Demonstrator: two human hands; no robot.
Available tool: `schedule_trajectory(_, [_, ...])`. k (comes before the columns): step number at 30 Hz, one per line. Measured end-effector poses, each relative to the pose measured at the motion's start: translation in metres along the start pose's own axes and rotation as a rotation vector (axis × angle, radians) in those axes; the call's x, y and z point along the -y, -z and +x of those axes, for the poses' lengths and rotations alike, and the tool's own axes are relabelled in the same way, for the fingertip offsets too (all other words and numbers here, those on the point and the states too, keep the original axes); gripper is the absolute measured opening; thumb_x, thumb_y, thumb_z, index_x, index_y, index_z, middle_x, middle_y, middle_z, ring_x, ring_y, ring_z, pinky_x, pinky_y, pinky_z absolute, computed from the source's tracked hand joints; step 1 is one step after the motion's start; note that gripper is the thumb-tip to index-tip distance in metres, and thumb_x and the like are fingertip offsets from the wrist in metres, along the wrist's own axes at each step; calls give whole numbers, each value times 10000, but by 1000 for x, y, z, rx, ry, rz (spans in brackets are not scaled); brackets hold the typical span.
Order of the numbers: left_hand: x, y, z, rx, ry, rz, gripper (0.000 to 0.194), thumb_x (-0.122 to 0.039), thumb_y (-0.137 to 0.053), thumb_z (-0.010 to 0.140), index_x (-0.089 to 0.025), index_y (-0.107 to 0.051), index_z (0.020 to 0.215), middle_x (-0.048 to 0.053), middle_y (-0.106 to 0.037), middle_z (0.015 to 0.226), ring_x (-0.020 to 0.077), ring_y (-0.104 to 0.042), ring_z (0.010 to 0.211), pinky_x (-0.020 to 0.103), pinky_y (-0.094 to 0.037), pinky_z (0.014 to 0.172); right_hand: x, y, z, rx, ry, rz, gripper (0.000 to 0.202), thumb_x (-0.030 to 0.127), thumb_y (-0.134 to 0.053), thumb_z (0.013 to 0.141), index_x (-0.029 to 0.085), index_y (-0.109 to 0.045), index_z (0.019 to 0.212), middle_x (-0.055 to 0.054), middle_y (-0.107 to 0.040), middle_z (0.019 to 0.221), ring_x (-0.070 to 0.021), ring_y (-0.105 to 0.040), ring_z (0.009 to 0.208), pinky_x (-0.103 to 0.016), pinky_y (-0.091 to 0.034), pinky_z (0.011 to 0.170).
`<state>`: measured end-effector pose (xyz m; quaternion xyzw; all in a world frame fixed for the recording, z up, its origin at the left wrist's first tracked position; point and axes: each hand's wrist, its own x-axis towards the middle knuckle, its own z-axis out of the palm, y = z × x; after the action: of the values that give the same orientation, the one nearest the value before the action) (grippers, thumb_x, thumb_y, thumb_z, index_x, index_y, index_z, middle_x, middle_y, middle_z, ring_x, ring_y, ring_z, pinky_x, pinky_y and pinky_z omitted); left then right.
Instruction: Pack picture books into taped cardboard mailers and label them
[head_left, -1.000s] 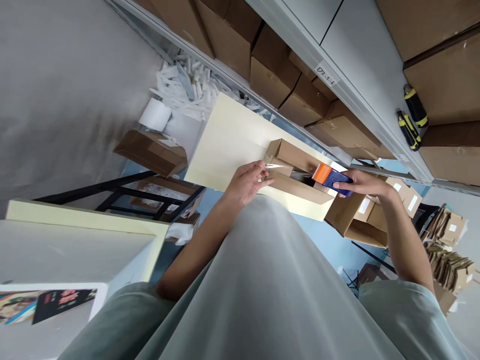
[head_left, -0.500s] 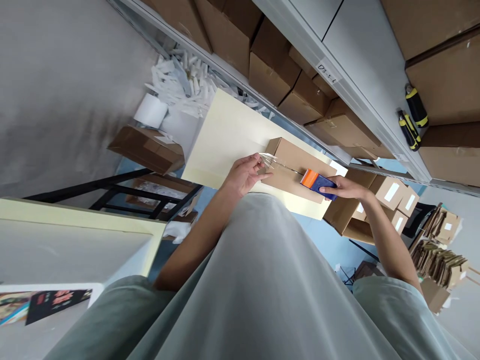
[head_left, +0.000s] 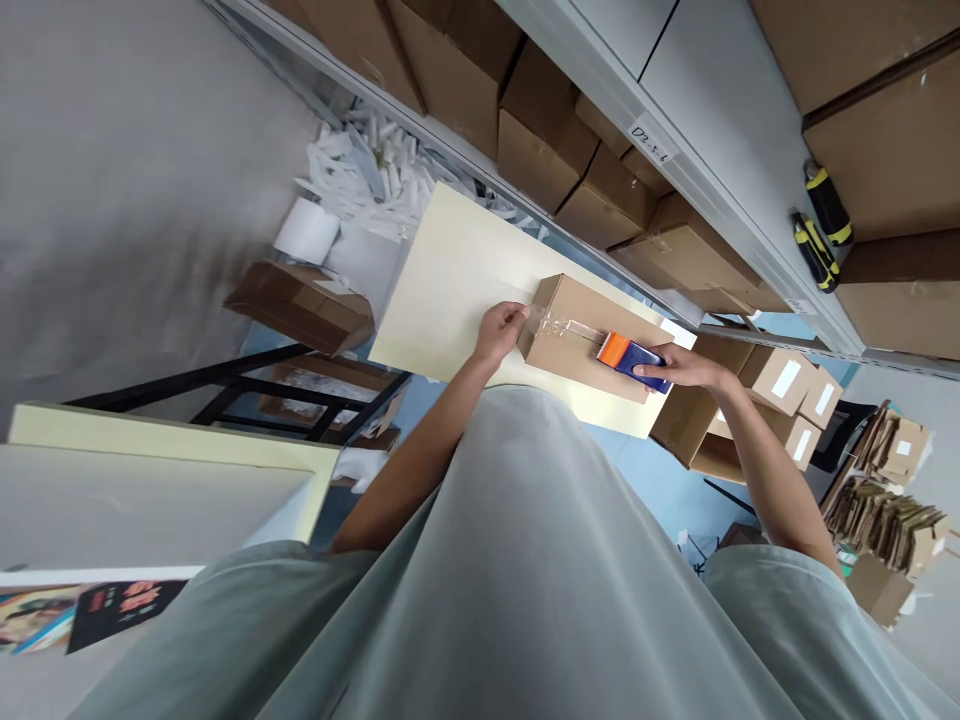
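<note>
A closed cardboard box point(head_left: 592, 345) lies on the pale yellow tabletop point(head_left: 450, 270). My right hand point(head_left: 679, 367) is wrapped round a blue and orange tape dispenser point(head_left: 630, 360), which sits low over the top of the box. A strip of clear packing tape point(head_left: 570, 328) runs from the dispenser to the box's left end. There my left hand point(head_left: 502, 332) has its fingers pinched together on the tape's end, close against the box. The fingertips partly hide that end.
Shelves full of cardboard boxes point(head_left: 540, 110) line the far side, with two yellow and black utility knives point(head_left: 821, 220) on one. An open carton point(head_left: 300, 305) and a white roll point(head_left: 306, 230) stand at left. More boxes point(head_left: 780, 380) are at right.
My left fingers have closed and moved down to the box's left end. The tape, loose and raised before, now lies along the box top. The dispenser has shifted slightly left.
</note>
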<state>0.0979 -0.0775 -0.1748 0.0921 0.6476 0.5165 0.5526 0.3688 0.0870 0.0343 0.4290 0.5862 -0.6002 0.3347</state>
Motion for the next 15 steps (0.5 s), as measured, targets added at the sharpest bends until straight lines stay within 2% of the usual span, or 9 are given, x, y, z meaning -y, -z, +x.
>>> schedule_trajectory(3, [5, -8, -3, -1, -33, 46, 413, -506, -884, 783, -208, -737, 1028, 27, -713, 829, 189, -679, 788, 310, -559, 759, -3, -2, 1, -2, 33, -25, 619, 803, -778, 810, 196, -676, 880, -34, -770, 768, -204, -708, 713, -311, -547, 691])
schedule_trajectory(5, [2, -7, -11, -107, -61, 122, 519, -485, -896, 787, -209, -732, 1195, 51, -750, 948, 184, -685, 789, 314, -563, 768, -6, -3, 2, 10, 57, -40, 624, 816, -762, 818, 198, -677, 848, -33, -769, 766, -203, -708, 707, -314, -554, 696])
schedule_trajectory(6, [-2, -6, -16, -166, -94, 170, 513, -474, -882, 811, -209, -734, 1225, 66, -762, 1004, 183, -689, 798, 321, -570, 789, -7, -3, 2, 14, 62, -46, 632, 825, -759, 815, 199, -679, 840, -34, -771, 769, -205, -709, 707, -315, -559, 697])
schedule_trajectory(8, [-13, -6, -28, -219, -196, 253, 382, -480, -807, 895, -210, -770, 1164, 83, -779, 1080, 189, -706, 836, 334, -584, 842, -9, -4, 4, 3, 67, -55, 652, 843, -767, 796, 197, -691, 842, -40, -778, 779, -210, -714, 716, -313, -563, 694])
schedule_trajectory(10, [-24, -12, -39, -178, -295, 311, 302, -488, -757, 945, -212, -801, 1062, 81, -790, 1088, 196, -725, 852, 340, -597, 860, -12, -4, 6, -10, 82, -58, 680, 862, -781, 766, 190, -705, 840, -47, -780, 774, -210, -713, 712, -305, -557, 676])
schedule_trajectory(12, [-32, -21, -47, -140, -345, 361, 254, -442, -810, 904, -213, -814, 1015, 70, -788, 1070, 192, -729, 819, 342, -608, 847, -15, -4, 7, 1, 115, -60, 710, 883, -779, 749, 179, -718, 814, -54, -778, 760, -197, -697, 685, -297, -547, 665])
schedule_trajectory(15, [-35, -34, -49, -154, -352, 355, 195, -318, -855, 832, -203, -810, 983, 59, -777, 1022, 185, -728, 820, 341, -613, 864, -19, -3, 8, 30, 167, -69, 741, 905, -760, 749, 165, -735, 763, -63, -776, 736, -174, -672, 649, -292, -541, 682])
